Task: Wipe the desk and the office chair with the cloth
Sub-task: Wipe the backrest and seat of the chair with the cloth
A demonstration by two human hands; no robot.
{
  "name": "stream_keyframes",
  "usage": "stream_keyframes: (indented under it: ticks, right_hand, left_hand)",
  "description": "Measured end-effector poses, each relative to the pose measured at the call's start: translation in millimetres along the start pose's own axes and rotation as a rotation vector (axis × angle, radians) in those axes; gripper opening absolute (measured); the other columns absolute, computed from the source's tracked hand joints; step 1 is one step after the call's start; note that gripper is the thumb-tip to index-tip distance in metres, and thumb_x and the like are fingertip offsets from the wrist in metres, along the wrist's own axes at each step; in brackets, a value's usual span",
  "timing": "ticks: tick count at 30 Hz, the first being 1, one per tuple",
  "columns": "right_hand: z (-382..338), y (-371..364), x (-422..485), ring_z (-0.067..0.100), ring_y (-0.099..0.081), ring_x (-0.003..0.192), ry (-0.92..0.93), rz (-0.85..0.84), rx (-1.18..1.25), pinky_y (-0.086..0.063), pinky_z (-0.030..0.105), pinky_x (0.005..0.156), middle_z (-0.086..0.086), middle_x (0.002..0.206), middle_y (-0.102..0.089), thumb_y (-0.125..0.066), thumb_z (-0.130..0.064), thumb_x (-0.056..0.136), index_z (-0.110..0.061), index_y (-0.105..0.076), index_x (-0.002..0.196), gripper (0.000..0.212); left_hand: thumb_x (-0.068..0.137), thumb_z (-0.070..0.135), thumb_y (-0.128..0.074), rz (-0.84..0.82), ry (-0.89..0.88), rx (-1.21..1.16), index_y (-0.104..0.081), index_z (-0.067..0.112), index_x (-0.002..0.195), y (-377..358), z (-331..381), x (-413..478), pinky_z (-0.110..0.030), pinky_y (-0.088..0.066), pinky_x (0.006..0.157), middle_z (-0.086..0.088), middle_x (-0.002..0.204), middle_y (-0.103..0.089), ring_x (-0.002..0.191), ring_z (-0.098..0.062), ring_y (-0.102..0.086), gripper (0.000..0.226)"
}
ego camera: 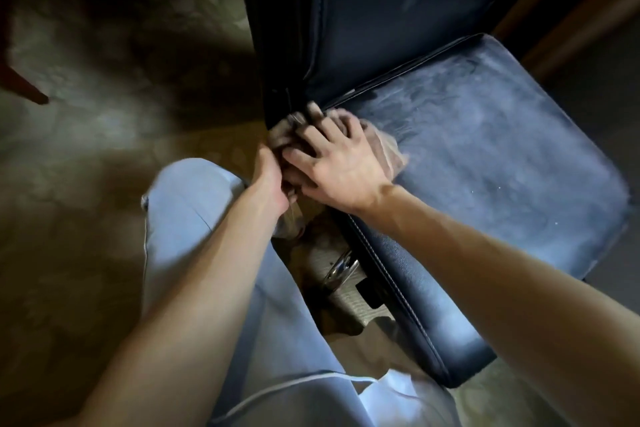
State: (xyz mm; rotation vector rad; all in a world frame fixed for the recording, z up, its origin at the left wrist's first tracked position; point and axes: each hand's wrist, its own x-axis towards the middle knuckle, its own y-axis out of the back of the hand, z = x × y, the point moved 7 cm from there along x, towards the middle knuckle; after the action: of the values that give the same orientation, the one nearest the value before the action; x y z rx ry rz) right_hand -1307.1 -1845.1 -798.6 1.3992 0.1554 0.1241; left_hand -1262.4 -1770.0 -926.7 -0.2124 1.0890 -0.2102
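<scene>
A dark blue office chair point(485, 156) fills the right half of the view, its seat dusty and streaked. A brownish cloth point(388, 149) lies bunched at the seat's left rear corner, where the seat meets the backrest point(374, 28). My right hand point(332, 163) presses flat on the cloth with its fingers spread. My left hand point(273, 180) grips the cloth's left edge at the side of the seat, partly under the right hand.
My leg in light blue trousers point(194, 218) stands left of the chair. A chrome lever point(341, 269) sticks out under the seat. Patterned carpet point(86, 149) covers the dim floor. A wooden desk edge point(581, 10) runs at the top right.
</scene>
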Motion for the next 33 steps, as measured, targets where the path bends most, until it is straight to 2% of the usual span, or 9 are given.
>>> stream_keyframes:
  ticks: [2,4,9,14,18,21,24,29,33]
  right_hand:
    - [0,-3,13,0.037,-0.038,0.142,-0.015,-0.093,-0.002,-0.021,0.063,0.118,0.008,0.148,-0.051,-0.054,-0.043,0.093,-0.029,-0.061,0.137,0.047]
    - [-4,-11,21,0.034,-0.031,0.144,-0.061,-0.226,-0.007,-0.011,0.063,0.121,0.005,0.153,-0.046,-0.048,-0.043,0.097,-0.031,-0.056,0.141,0.046]
    - [-45,-20,4,0.034,-0.024,0.149,0.084,-0.392,-0.245,-0.011,0.066,0.118,0.004,0.155,-0.045,-0.05,-0.039,0.1,-0.025,-0.051,0.147,0.049]
    - [-83,-47,-89,0.037,-0.022,0.151,0.273,-0.47,-0.422,-0.007,0.064,0.122,0.009,0.155,-0.047,-0.057,-0.034,0.101,-0.019,-0.058,0.144,0.046]
    - [-73,-61,-177,0.042,-0.031,0.148,0.309,-0.595,-0.465,-0.006,0.063,0.122,0.004,0.144,-0.057,-0.051,-0.035,0.103,-0.021,-0.066,0.134,0.037]
    - [-56,-48,-232,0.033,-0.055,0.136,0.269,-0.494,-0.446,-0.031,0.052,0.12,-0.008,0.118,-0.073,-0.07,-0.051,0.085,-0.028,-0.081,0.105,0.033]
    - [-37,-41,-270,0.034,-0.064,0.122,0.244,-0.4,-0.415,-0.029,0.054,0.116,-0.002,0.103,-0.075,-0.083,-0.033,0.072,-0.022,-0.082,0.089,0.021]
    - [-11,-40,-311,0.029,-0.066,0.113,0.165,-0.437,-0.402,-0.037,0.057,0.11,-0.003,0.104,-0.073,-0.083,-0.027,0.072,-0.025,-0.082,0.098,0.026]
    - [1,-25,-319,0.034,-0.062,0.104,0.097,-0.37,-0.288,-0.036,0.059,0.101,0.002,0.098,-0.07,-0.082,-0.019,0.063,-0.018,-0.078,0.097,0.034]
  left_hand:
    - [0.095,0.077,-0.02,0.055,0.029,0.011,-0.06,0.025,0.139,10,3,-2,-0.049,-0.039,0.109,-0.006,0.135,-0.067,0.125,-0.031,-0.06,0.079]
    - [0.094,0.08,-0.02,0.077,0.033,0.001,-0.056,0.018,0.14,19,10,-3,-0.052,-0.03,0.113,-0.01,0.135,-0.066,0.133,-0.031,-0.054,0.085]
    - [0.096,0.077,-0.025,0.117,-0.024,0.01,-0.061,0.006,0.128,32,19,3,-0.048,-0.039,0.114,-0.015,0.121,-0.071,0.116,-0.03,-0.064,0.086]
    - [0.101,0.065,-0.035,-0.045,0.002,0.295,-0.034,0.011,0.159,7,-2,-10,-0.047,-0.018,0.126,-0.01,0.162,-0.038,0.149,-0.027,-0.036,0.078]
    - [0.102,0.064,-0.044,-0.105,0.033,0.436,-0.019,0.021,0.164,-17,-30,-16,-0.045,-0.015,0.125,-0.008,0.169,-0.024,0.155,-0.029,-0.021,0.08]
    - [0.097,0.071,-0.045,-0.109,0.074,0.422,-0.014,0.023,0.164,-17,-40,-22,-0.046,-0.011,0.126,-0.012,0.17,-0.016,0.157,-0.032,-0.015,0.089]
    - [0.095,0.073,-0.045,-0.146,0.01,0.502,-0.011,0.023,0.164,-21,-37,-26,-0.047,-0.011,0.126,-0.014,0.17,-0.015,0.157,-0.034,-0.015,0.092]
    - [0.095,0.074,-0.045,-0.228,-0.102,0.505,-0.033,0.018,0.16,-28,-27,-32,-0.054,-0.021,0.126,-0.011,0.166,-0.031,0.153,-0.033,-0.028,0.087]
    - [0.091,0.082,-0.039,-0.231,-0.103,0.461,-0.033,0.021,0.16,-34,-28,-42,-0.055,-0.02,0.126,-0.008,0.167,-0.03,0.154,-0.032,-0.026,0.091]
